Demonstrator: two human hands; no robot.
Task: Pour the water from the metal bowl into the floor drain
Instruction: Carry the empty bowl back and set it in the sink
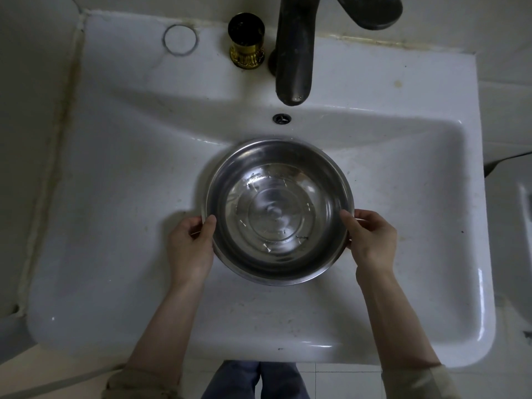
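Filling most of the head view, a white sink [115, 197] is seen from straight above, its basin scuffed with faint dark specks. Inside the basin, at its middle, is the metal bowl [277, 211], round and upright with its mouth facing the camera. A shallow pool of clear water [259, 194] covers its ringed bottom. Whether the bowl rests on the basin floor or is held just above it cannot be told.

Two bare forearms reach up from the lower edge, sleeves pushed back near the elbows, and angle inward toward the bowl. A dark faucet [293, 53] stands on the back ledge, its spout pointing down over the basin's rear wall, well apart from the bowl.

The left hand [191, 246] clamps the bowl's left rim, thumb hooked over the edge onto the inner wall and fingers curled under the outside. The right hand [371, 240] mirrors it on the right rim, thumb inside and fingers wrapped beneath.

Just left of the faucet stands a small dark cup [247, 40] on a gold base. Below the spout, a small round overflow hole [282, 118] sits in the basin wall.
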